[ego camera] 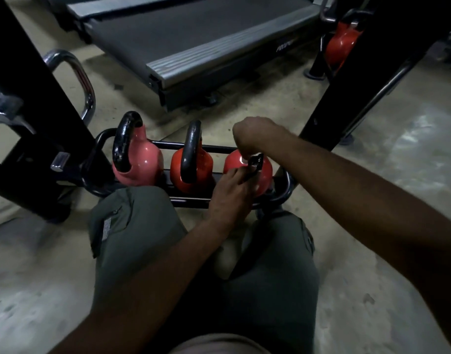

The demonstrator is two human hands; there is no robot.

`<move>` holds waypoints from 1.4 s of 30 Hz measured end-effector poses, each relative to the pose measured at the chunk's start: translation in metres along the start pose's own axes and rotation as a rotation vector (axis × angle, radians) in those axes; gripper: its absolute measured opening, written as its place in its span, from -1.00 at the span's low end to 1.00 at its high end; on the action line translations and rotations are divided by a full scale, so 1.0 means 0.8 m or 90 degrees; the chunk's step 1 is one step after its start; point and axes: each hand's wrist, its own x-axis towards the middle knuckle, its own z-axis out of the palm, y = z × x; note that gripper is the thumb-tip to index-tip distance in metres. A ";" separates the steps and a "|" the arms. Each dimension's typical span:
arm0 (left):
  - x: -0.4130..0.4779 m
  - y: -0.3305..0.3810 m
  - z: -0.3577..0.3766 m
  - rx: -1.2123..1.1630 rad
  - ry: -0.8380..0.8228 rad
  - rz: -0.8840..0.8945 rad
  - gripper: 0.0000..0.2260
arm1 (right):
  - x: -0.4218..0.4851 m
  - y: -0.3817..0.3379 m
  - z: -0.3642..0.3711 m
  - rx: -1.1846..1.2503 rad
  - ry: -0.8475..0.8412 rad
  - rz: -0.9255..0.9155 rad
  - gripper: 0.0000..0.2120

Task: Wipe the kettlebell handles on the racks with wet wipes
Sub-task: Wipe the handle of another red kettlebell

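Three kettlebells stand in a low black rack (287, 186) on the floor in front of my knees. The left kettlebell (145, 162) is pink and the middle kettlebell (201, 162) is red; both have black handles that stand free. My right hand (257, 135) is curled into a fist over the top of the right red kettlebell (264, 172), hiding its handle. My left hand (230, 194) reaches in from below, its fingertips pinching a small dark piece (256, 163) at the bell's front. I cannot tell whether that piece is a wipe or the handle's lower leg.
A treadmill deck (193, 39) lies beyond the rack. Black machine posts rise at the left (40, 103) and right (347, 98), with a chrome bar (84, 80) on the left. Another red kettlebell (343, 44) sits at the upper right. I crouch on a concrete floor (398, 175).
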 end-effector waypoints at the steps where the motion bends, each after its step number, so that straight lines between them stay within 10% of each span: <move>1: 0.000 0.001 0.001 0.002 0.000 -0.001 -0.49 | 0.002 0.001 -0.005 -0.001 -0.009 0.001 -0.79; 5: 0.001 -0.004 0.002 0.013 -0.024 -0.012 -0.53 | 0.014 0.049 0.012 0.287 0.045 0.079 -0.77; 11: 0.015 -0.010 0.001 -0.048 0.058 -0.006 -0.68 | -0.028 0.054 0.142 1.148 0.275 0.134 -0.89; 15: 0.029 -0.013 0.003 -0.051 0.062 -0.021 -0.67 | 0.009 0.060 0.130 1.379 0.246 0.202 -0.90; 19: 0.040 -0.024 0.004 -0.018 -0.005 0.002 -0.63 | 0.016 0.074 0.117 1.200 0.268 0.123 -0.94; 24: 0.035 -0.025 0.001 0.014 -0.042 0.026 -0.47 | 0.024 0.078 0.072 0.447 0.286 0.012 -0.82; 27: 0.038 -0.023 -0.002 0.049 -0.052 0.008 -0.44 | 0.066 0.070 0.034 0.263 0.203 0.052 -0.75; 30: 0.045 -0.017 -0.010 0.033 -0.024 -0.007 -0.58 | 0.081 0.093 0.028 0.335 0.162 0.078 -0.77; 37: 0.066 -0.020 -0.018 -0.012 -0.018 -0.033 -0.67 | 0.080 0.098 0.114 1.155 0.222 0.222 -0.87; 42: 0.073 -0.019 -0.014 -0.022 -0.067 -0.023 -0.63 | 0.104 0.120 0.072 0.898 0.149 0.165 -0.90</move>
